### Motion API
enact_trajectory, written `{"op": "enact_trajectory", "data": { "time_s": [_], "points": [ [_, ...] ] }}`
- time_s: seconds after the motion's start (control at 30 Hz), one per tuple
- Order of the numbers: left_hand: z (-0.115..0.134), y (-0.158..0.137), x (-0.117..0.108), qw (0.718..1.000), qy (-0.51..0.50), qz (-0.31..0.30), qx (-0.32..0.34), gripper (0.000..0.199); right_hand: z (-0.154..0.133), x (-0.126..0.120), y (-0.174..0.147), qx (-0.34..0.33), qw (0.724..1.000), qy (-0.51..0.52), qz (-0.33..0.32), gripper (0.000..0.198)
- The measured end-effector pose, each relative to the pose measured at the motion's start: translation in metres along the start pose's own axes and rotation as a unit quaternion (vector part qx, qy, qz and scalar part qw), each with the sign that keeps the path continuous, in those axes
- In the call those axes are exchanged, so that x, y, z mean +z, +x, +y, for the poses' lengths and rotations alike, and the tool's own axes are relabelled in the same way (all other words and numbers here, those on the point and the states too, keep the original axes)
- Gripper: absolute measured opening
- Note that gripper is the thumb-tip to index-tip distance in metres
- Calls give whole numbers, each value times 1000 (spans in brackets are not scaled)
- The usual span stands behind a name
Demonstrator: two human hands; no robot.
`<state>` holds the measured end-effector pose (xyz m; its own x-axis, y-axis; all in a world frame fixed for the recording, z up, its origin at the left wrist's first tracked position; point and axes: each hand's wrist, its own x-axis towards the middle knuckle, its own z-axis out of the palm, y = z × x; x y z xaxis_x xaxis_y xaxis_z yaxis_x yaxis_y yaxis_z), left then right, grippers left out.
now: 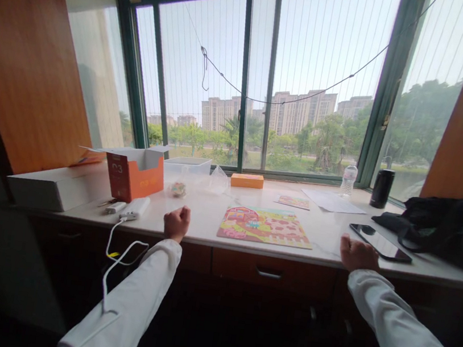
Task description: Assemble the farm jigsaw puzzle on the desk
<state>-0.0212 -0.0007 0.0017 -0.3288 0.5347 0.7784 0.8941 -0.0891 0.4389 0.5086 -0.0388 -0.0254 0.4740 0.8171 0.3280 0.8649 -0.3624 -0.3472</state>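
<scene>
My left hand [176, 223] is closed in a fist by the counter's front edge, with nothing showing in it. To its right lies a flat, colourful farm-picture board [279, 230] with a red barn and a white fence. Beyond that board's far right corner is a smaller picture card [293, 202]. My right hand [358, 254] rests closed at the front edge, its fingers curled and nothing visible in them. Close beside it lies a black phone or tablet [380, 244]. Behind my left hand sits a small clear bag of pieces [178, 189].
An orange-and-white box [134, 174], a white power strip [136, 209] with a cable and a clear plastic bin [189, 166] stand left. An orange box [247, 181] is by the window. Paper [333, 201], a bottle [348, 180], a black flask [382, 189] and a black bag [456, 228] lie right.
</scene>
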Motion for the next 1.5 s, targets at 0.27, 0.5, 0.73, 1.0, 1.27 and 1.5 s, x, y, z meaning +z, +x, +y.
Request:
{"op": "enact_trajectory", "data": {
  "time_s": [0.27, 0.5, 0.73, 1.0, 1.27, 1.5],
  "points": [
    [0, -1, 0, 1000, 14, -7, -22, 42, -2, -1, -5, 13, 1000, 9, 21, 58],
    [0, 0, 0, 1000, 17, -6, -22, 43, -4, -6, -7, 5, 1000, 17, 10, 60],
    [1, 0, 0, 1000, 17, -7, -25, 42, -4, -5, -8, -3, 1000, 21, 17, 58],
    [1, 1, 0, 999, 24, 3, -23, 42, -1, 0, -6, -9, 999, 25, 41, 57],
    [-3, 3, 3, 1000, 28, 5, -9, 43, 4, 7, -11, -70, 991, 23, 116, 54],
    [4, 4, 0, 998, 43, -31, -29, 43, 4, 8, -3, -45, 997, 9, 68, 54]
  ]
}}
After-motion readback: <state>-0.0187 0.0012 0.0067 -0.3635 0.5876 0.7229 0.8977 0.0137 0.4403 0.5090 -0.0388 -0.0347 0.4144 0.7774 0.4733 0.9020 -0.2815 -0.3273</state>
